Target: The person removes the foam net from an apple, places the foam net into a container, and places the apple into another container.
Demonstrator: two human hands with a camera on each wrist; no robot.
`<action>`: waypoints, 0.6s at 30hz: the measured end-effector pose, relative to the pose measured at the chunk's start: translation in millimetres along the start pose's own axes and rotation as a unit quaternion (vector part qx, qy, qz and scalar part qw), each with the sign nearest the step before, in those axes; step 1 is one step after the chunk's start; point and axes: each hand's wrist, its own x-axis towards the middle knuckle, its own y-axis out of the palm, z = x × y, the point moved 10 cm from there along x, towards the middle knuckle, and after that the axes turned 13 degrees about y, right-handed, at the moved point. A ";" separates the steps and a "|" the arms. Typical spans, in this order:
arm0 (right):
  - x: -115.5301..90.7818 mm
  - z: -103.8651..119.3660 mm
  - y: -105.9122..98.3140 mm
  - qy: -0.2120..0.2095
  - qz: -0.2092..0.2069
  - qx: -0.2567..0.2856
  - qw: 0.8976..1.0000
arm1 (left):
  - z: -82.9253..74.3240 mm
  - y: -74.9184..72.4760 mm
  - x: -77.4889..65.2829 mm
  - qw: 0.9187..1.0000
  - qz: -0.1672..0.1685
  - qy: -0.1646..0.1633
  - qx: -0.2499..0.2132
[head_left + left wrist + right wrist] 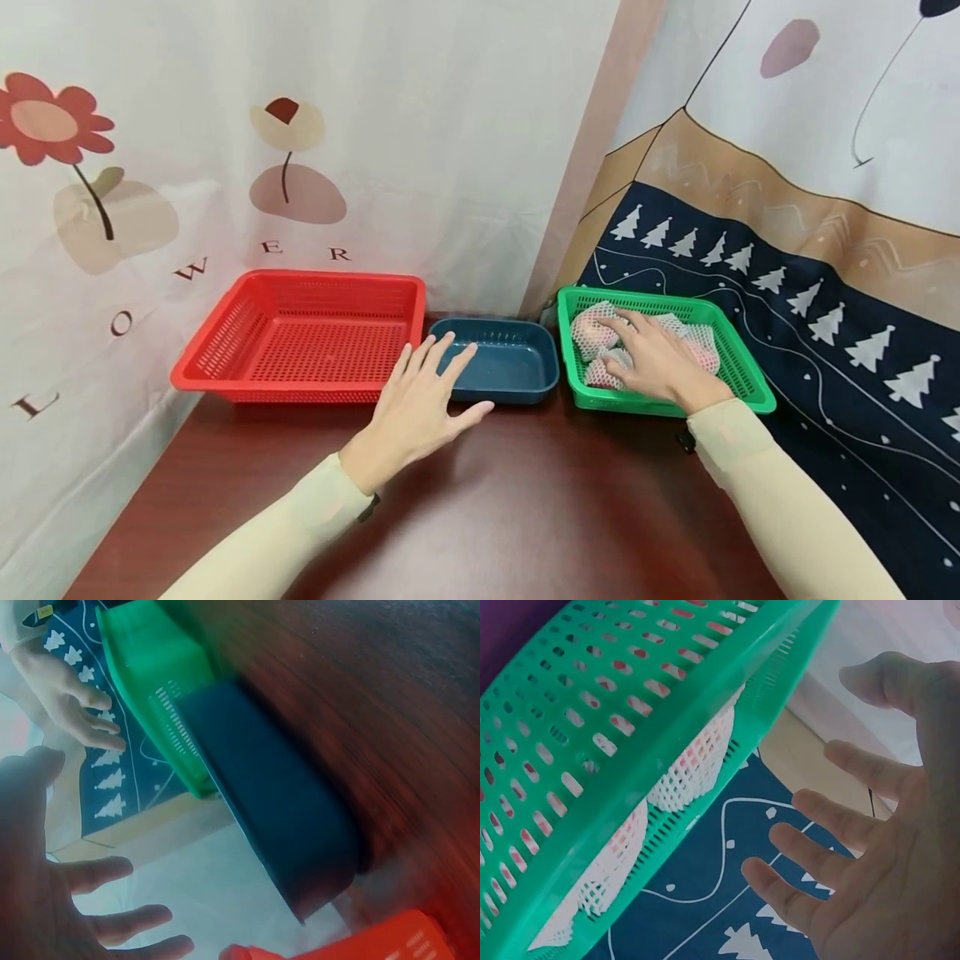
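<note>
My right hand (651,354) hovers over the green basket (667,408) with its fingers spread and nothing held. In that basket lie several round, reddish things wrapped in white foam netting, one netted thing (592,330) at its left end and another (702,347) at its right. The right wrist view shows the hand (870,847) apart from the basket's rim, above the netted things (694,765). With fingers straight and spread, my left hand (416,412) hangs over the table just in front of the blue tray (498,392), holding nothing.
A large red basket (300,387) stands left of the blue tray, close beside it. All three containers line the back of the dark brown table (510,517). A printed curtain (450,167) hangs behind them, and a navy patterned cloth (825,400) is at the right.
</note>
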 end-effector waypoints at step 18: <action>22.0 7.0 -7.2 0.003 0.049 -0.008 0.999 | -18.4 7.8 16.6 1.000 0.008 0.027 0.000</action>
